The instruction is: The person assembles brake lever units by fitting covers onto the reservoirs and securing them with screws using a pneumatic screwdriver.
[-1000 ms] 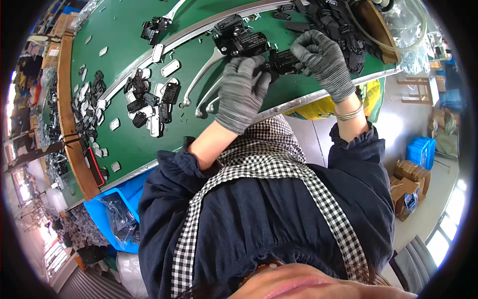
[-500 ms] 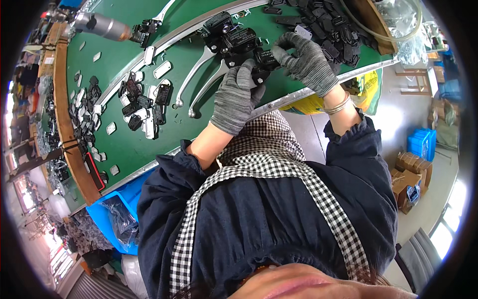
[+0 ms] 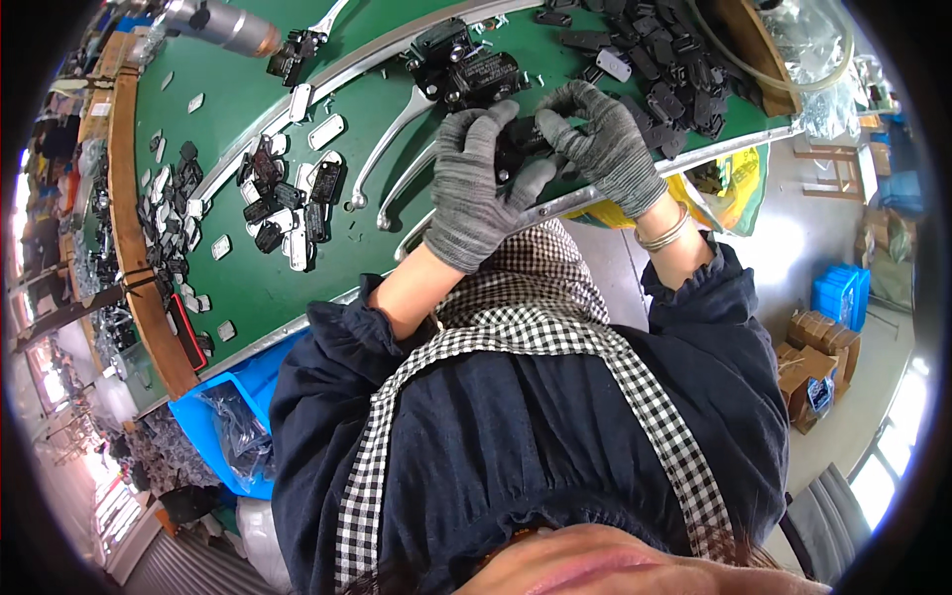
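Observation:
My left hand (image 3: pixel 474 188), in a grey striped knit glove, is closed round a black brake lever assembly (image 3: pixel 514 149) at the bench's near edge. Its silver lever end (image 3: pixel 404 245) pokes out beside my left wrist. My right hand (image 3: pixel 603 149), gloved alike, has thumb and forefinger pinched against the right side of this black body; what they hold is hidden. Just beyond lie two more brake lever assemblies (image 3: pixel 480 77) with black reservoirs. A long silver lever (image 3: pixel 392 139) from one reaches toward me.
Black flat caps (image 3: pixel 674 79) are heaped at the right. White plates and black caps (image 3: pixel 297 198) lie in a loose pile at left. A power screwdriver (image 3: pixel 228 28) hangs at upper left near another lever assembly (image 3: pixel 290 58). A metal rail (image 3: pixel 377 55) crosses the green bench.
My left hand has moved up and closed further over the assembly, which has shifted nearer with its lever end now showing. My right hand has come slightly lower, fingers against the body.

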The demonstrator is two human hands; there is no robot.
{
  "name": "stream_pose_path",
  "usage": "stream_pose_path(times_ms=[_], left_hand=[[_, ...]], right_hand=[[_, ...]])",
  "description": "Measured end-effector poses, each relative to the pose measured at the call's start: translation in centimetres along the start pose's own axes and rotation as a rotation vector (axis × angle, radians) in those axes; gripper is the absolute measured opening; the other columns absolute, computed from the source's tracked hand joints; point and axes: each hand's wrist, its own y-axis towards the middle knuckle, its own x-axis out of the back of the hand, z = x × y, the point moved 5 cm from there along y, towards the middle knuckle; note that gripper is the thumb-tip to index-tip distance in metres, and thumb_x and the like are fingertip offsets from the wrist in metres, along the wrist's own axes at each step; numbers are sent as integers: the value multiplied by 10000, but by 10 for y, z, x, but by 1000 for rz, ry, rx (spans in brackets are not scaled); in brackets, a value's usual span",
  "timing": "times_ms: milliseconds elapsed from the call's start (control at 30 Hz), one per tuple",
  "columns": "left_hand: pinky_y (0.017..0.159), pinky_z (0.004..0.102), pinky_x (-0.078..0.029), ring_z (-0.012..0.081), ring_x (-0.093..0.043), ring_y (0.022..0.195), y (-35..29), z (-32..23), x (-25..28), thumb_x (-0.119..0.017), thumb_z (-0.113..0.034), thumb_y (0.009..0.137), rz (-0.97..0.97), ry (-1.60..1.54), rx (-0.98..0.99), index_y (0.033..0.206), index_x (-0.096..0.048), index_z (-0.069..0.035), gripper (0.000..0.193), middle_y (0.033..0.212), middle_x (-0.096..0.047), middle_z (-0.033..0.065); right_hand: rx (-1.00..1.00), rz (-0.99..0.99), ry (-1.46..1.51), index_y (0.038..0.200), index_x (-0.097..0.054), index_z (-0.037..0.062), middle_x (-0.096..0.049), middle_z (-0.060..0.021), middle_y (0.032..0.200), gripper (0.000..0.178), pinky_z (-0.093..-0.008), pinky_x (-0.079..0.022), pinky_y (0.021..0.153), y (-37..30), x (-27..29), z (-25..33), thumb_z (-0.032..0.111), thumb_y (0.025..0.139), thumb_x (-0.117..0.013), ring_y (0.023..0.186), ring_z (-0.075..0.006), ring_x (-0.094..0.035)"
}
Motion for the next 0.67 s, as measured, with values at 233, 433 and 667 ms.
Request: stream_pose_path(times_ms=[233,433,667], left_hand=[[797,403,-495,323,-582,910,13,0,-11,-790,-248,787,-36,-91,124,1125,-638,-40,425,1024,-550,162],[746,383,-484,276,-548,837,13,0,-19,-814,-166,735,-59,-180,150,1100,-627,-32,432,949,-541,136],[803,406,-486,296,-567,897,13,4,-21,-804,-126,720,-13,-272,178,1128,-636,-54,447,1008,-547,149]], right_hand=[[33,-61,28,1061,-622,36,-675,-73,846,309,-315,-533,705,70,54,45,254,874,-734,758,-179,-649],[1105,-254,-74,1353,-456,36,-553,-66,1236,567,-266,-498,833,181,28,149,191,888,-741,970,-146,-592],[532,274,262,1440,-320,71,-575,-77,1198,820,-264,-505,838,239,29,120,317,823,-801,1003,-145,-588]])
